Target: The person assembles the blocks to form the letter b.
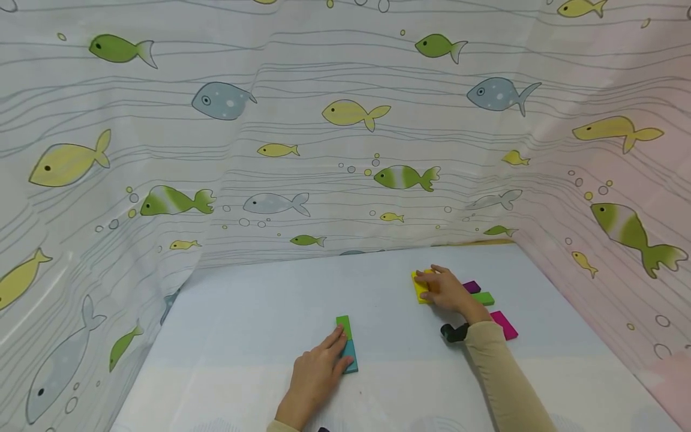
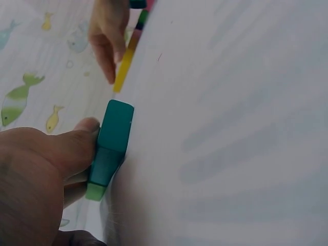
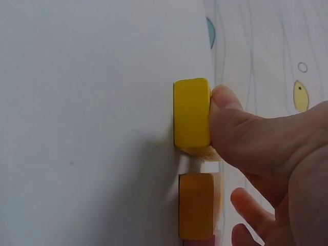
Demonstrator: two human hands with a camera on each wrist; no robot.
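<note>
A green block [image 1: 344,327] and a teal block [image 1: 349,356] lie end to end on the white table in the head view. My left hand [image 1: 318,369] rests along them, with fingertips near the green one and the thumb on the teal block's upper face. Farther back on the right, my right hand [image 1: 450,292] lies over a yellow block [image 1: 420,288]. Its thumb [image 3: 228,100] touches the yellow block's upper face in the right wrist view, while its other fingers reach over the blocks. An orange block [image 3: 196,205] lies beside the yellow one, a narrow gap between them.
Right of my right hand lie a purple block [image 1: 472,287], a light green block [image 1: 484,298] and a magenta block [image 1: 504,325]. A fish-patterned curtain [image 1: 324,162] encloses the table [image 1: 259,318] at the back and sides. The black wrist camera [image 1: 454,332] sits at my right wrist.
</note>
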